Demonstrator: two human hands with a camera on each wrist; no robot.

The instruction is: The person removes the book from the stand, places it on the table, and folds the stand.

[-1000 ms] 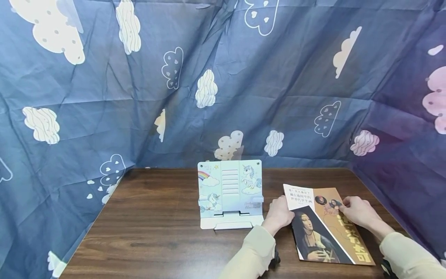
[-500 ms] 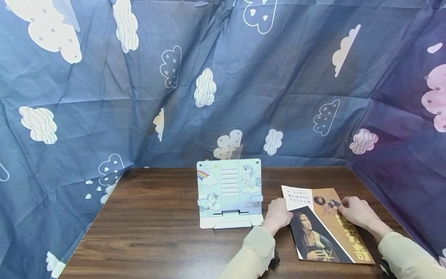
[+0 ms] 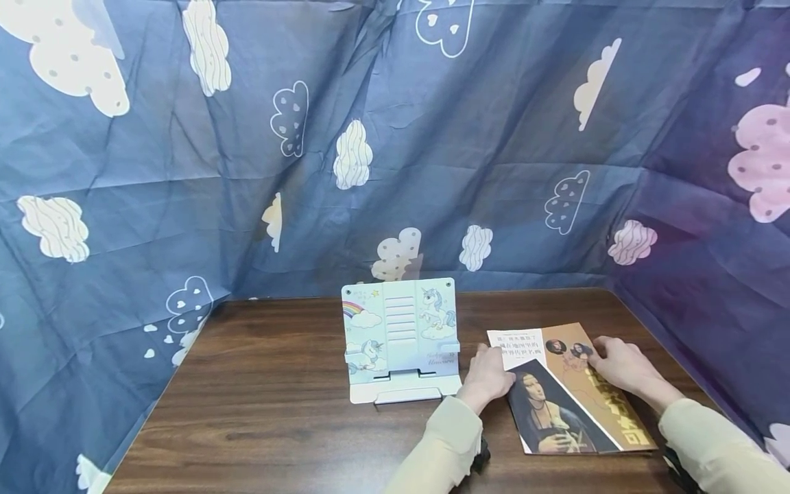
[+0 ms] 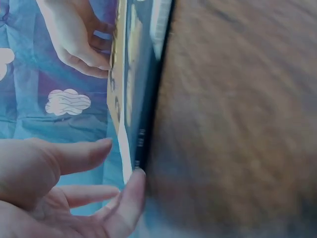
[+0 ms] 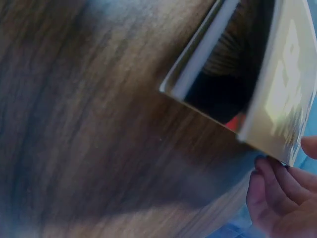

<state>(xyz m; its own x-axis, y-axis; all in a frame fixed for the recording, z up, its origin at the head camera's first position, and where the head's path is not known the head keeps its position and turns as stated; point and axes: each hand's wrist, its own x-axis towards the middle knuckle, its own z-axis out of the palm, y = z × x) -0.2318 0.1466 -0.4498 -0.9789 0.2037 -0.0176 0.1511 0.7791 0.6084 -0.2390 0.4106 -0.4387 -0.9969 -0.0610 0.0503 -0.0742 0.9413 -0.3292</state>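
A book (image 3: 558, 412) with a portrait of a person holding a pale animal, a white strip of text and a brown side panel lies at the right of the table. My left hand (image 3: 486, 377) is at its left edge; in the left wrist view a fingertip touches the book's dark edge, while the thumb stands apart. On the far right side, my right hand (image 3: 626, 367) pinches the brown cover's edge, fingers beneath and thumb above. A dark gap shows between this cover and the part below it in the right wrist view.
A pale unicorn-print book stand (image 3: 404, 336) stands upright left of the book, its white ledge facing forward. The brown wooden table (image 3: 265, 412) reaches back to a blue cloud-patterned curtain (image 3: 308, 226), which also hangs along both sides.
The head view has shifted slightly, moving everything a little left. My left hand's fingers have loosened at the book's edge. The brown cover now sits slightly raised at its lower edge.
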